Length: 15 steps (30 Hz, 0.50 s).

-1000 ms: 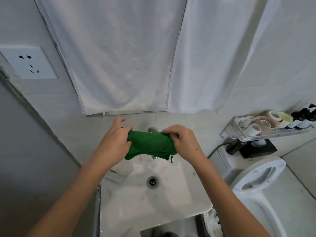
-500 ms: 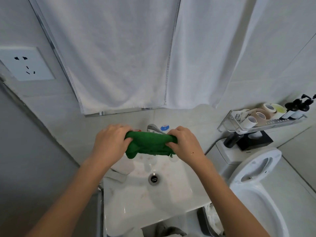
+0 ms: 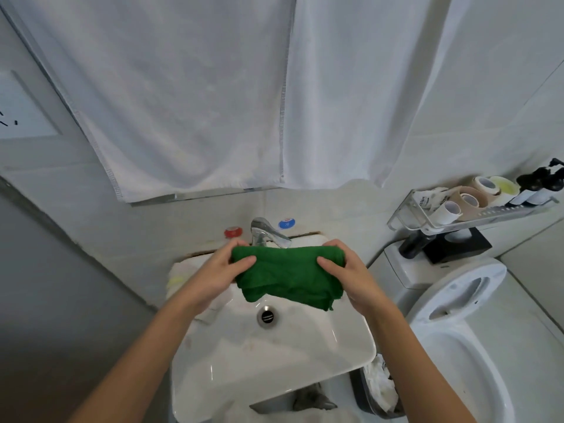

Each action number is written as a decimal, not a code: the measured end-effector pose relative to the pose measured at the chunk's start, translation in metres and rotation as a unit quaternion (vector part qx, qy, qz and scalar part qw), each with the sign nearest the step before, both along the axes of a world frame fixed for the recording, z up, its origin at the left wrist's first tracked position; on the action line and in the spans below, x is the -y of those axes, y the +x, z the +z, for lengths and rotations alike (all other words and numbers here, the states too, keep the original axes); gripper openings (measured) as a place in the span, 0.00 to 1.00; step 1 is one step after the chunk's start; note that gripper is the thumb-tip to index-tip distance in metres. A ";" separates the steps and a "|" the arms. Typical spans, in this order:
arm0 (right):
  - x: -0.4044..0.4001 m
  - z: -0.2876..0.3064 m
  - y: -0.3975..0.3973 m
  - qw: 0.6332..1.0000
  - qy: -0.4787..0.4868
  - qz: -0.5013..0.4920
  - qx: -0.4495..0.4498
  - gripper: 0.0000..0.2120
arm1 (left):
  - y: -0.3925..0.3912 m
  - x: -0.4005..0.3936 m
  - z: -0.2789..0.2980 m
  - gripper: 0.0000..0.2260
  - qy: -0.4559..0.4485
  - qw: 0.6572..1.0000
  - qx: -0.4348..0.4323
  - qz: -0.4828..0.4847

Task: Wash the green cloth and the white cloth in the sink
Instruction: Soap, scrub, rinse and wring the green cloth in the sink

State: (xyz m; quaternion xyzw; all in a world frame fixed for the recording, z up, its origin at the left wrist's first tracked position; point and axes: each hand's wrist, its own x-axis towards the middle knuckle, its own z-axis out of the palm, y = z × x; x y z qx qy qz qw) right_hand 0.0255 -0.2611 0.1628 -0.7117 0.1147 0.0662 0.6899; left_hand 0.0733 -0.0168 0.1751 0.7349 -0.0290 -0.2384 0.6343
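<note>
The green cloth [image 3: 288,276] is bunched and stretched between my two hands, just above the white sink [image 3: 274,358] and in front of the chrome tap [image 3: 268,235]. My left hand [image 3: 213,274] grips its left end, thumb on the front. At the cloth's right end my right hand [image 3: 345,276] grips the same way. The white cloth [image 3: 195,279] lies crumpled on the sink's left rim, partly hidden behind my left hand. The drain [image 3: 266,316] sits below the green cloth.
A large white towel [image 3: 213,96] hangs on the wall above the tap. A toilet [image 3: 464,340] stands to the right, with a shelf of rolls and bottles [image 3: 476,206] above its tank. A bin with white waste [image 3: 378,389] sits beside the sink.
The green cloth has spread out wider between my hands and hangs lower over the basin. The view has tilted down, so the tap and its red and blue knobs now show.
</note>
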 end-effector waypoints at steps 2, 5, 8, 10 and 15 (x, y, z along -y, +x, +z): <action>0.016 -0.016 0.001 0.997 -0.082 -0.004 -0.013 0.02 | -0.005 0.021 -0.015 0.01 0.015 1.000 -0.023 0.009; 0.050 -0.044 0.004 0.981 -0.191 0.024 -0.035 0.05 | -0.010 0.060 -0.039 0.04 0.030 0.997 -0.068 0.036; 0.082 -0.069 0.003 0.981 -0.188 0.015 -0.051 0.05 | -0.015 0.096 -0.062 0.08 0.036 0.991 -0.112 0.058; 0.104 -0.086 0.003 0.984 -0.162 0.000 -0.076 0.03 | -0.017 0.121 -0.076 0.11 0.025 0.986 -0.148 0.066; 0.153 -0.128 0.004 0.982 -0.114 -0.087 -0.123 0.05 | -0.020 0.178 -0.121 0.15 0.022 0.975 -0.199 0.095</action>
